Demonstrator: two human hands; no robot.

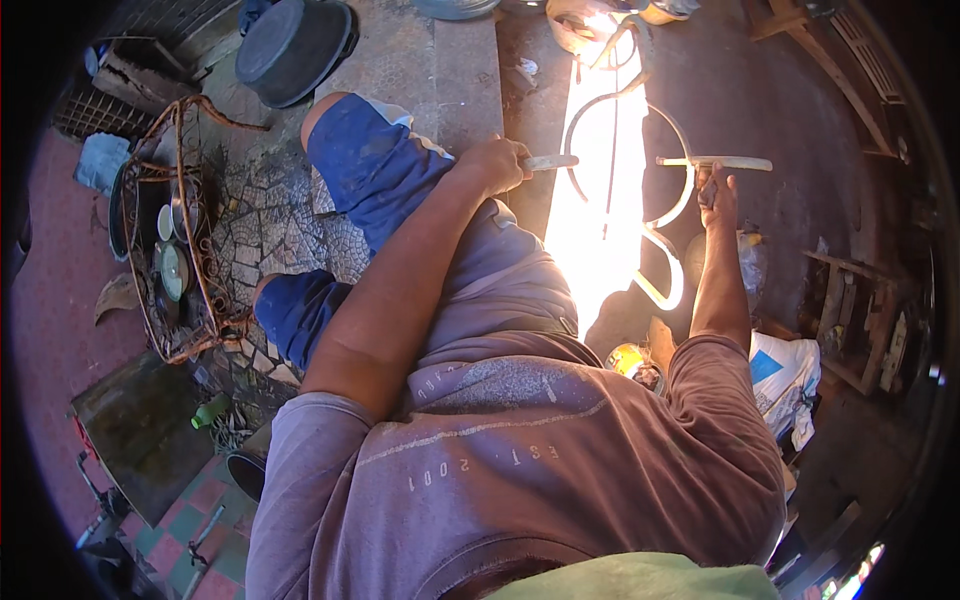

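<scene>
A pale bent rod frame (688,140), made of a large ring with loops above and below it, stands before me in bright sunlight. A straight pale rod (745,163) crosses it. Glare washes out its middle, so I cannot tell if it is one piece. My left hand (497,166) is closed round the rod's left end. My right hand (718,198) is closed at the right part, its fingertips against the rod's underside. Something dark shows among the right fingers, too shaded to name. The frame's lower loop (668,290) hangs near my right forearm.
A rusty scrollwork stand (205,290) holding dishes is at left, near my knees. A large dark basin (290,52) lies at the upper left. A yellow can (628,360) and a white sack (790,375) sit by my right side. Wooden framing (868,320) lines the right.
</scene>
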